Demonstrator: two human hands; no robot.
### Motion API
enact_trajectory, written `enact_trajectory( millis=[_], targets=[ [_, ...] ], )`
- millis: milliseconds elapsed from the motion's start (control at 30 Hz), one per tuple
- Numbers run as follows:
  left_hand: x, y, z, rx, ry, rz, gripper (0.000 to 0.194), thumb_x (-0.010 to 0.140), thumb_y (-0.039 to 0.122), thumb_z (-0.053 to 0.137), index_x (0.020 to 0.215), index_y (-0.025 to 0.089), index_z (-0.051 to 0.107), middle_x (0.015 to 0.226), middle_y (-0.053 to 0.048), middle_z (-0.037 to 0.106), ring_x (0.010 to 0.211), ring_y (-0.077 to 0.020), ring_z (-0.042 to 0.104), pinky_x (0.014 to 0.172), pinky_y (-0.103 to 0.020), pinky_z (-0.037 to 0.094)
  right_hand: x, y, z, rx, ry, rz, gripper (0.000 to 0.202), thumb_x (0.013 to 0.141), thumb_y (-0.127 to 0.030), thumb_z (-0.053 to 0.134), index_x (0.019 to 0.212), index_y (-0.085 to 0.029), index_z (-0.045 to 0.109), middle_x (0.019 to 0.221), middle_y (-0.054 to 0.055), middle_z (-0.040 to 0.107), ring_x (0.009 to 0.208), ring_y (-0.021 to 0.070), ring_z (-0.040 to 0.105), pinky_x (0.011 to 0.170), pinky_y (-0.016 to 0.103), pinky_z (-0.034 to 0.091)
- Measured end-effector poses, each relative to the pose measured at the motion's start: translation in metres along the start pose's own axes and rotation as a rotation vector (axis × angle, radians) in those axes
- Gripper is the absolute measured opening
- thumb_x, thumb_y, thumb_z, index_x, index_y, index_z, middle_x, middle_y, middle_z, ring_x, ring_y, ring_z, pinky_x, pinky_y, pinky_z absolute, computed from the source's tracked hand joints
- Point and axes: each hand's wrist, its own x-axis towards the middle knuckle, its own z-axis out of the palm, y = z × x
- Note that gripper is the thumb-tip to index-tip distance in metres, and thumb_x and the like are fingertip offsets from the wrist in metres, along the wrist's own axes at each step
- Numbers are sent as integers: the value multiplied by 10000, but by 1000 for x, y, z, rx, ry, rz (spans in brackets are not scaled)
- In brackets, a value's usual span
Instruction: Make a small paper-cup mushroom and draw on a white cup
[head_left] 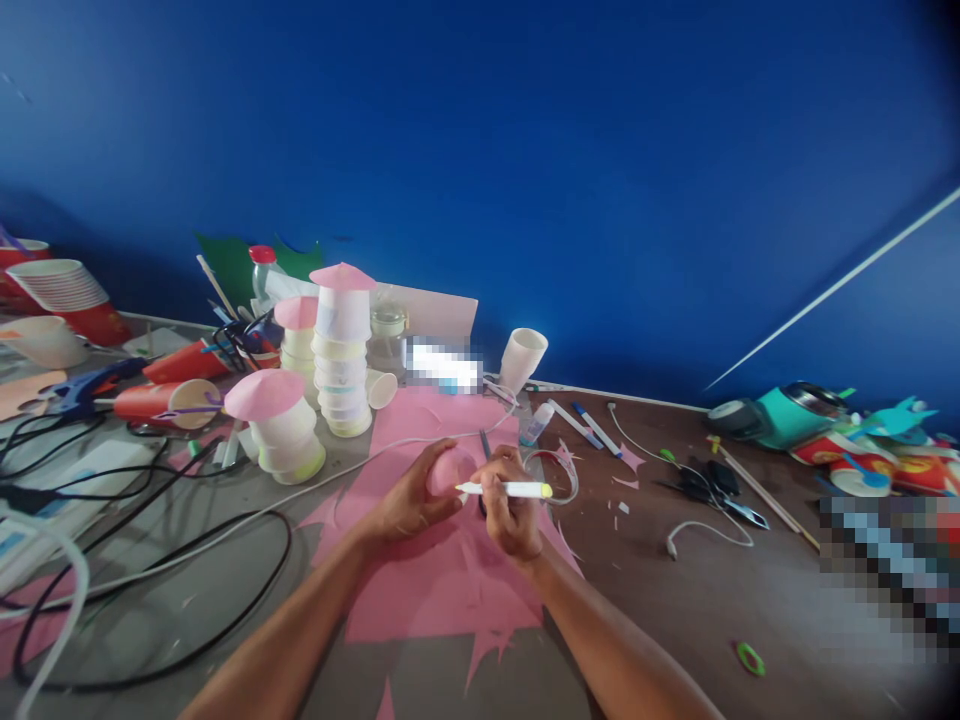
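Note:
My left hand (411,500) curls around a rounded pink paper piece (448,470), which looks like a cone roof; a white bit shows below its edge, and what lies under it is hidden. In my right hand (511,515) is a white marker (521,489) with a yellow end, its tip pointing left at the lower edge of the pink piece. Whether the tip touches cannot be made out. Both hands are over pink paper (442,610) on the table. To the left stand paper-cup towers with pink cone roofs, one tall (342,350) and one short (281,430).
A white cup (523,355) leans by the blue wall. Blue-and-white markers (596,430), scissors (742,512) and a white cable (709,525) lie to the right. Black cables (247,640) and red cups (169,402) crowd the left. Pink scraps (491,650) lie nearby.

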Motion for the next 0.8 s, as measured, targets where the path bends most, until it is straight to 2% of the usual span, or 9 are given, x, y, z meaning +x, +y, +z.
enact_trajectory(
  millis=[133, 367, 533, 800],
  targets=[
    [0, 1, 0, 8, 8, 1, 838, 843, 555, 704, 1531, 182, 405, 1565, -175, 480, 1409, -361, 485, 1190, -473, 402, -2, 2, 1, -3, -11, -1, 346, 1065, -299, 375, 781, -248, 568, 645, -1, 601, 636, 195, 542, 768, 447, 476],
    [-1, 7, -1, 12, -9, -41, 866, 849, 586, 676, 1540, 156, 379, 1576, -199, 456, 1402, -374, 491, 1175, -480, 418, 0, 3, 2, 2, 22, -31, 365, 1086, -336, 354, 793, -253, 556, 666, -9, 616, 651, 191, 551, 735, 415, 453],
    [-1, 8, 0, 7, 12, -36, 841, 841, 577, 689, 1528, 181, 408, 1548, -181, 501, 1352, -367, 539, 1138, -476, 461, 1, 3, 2, -2, 38, -26, 384, 1086, -350, 347, 791, -251, 571, 651, 6, 622, 649, 194, 554, 708, 413, 465],
    [-1, 10, 0, -5, 16, -46, 836, 837, 581, 689, 1516, 172, 421, 1544, -183, 504, 1370, -373, 524, 1145, -472, 455, 2, 2, 4, 45, 12, -14, 376, 1069, -344, 388, 796, -233, 622, 568, -30, 536, 608, 180, 550, 732, 396, 480]
  ],
)
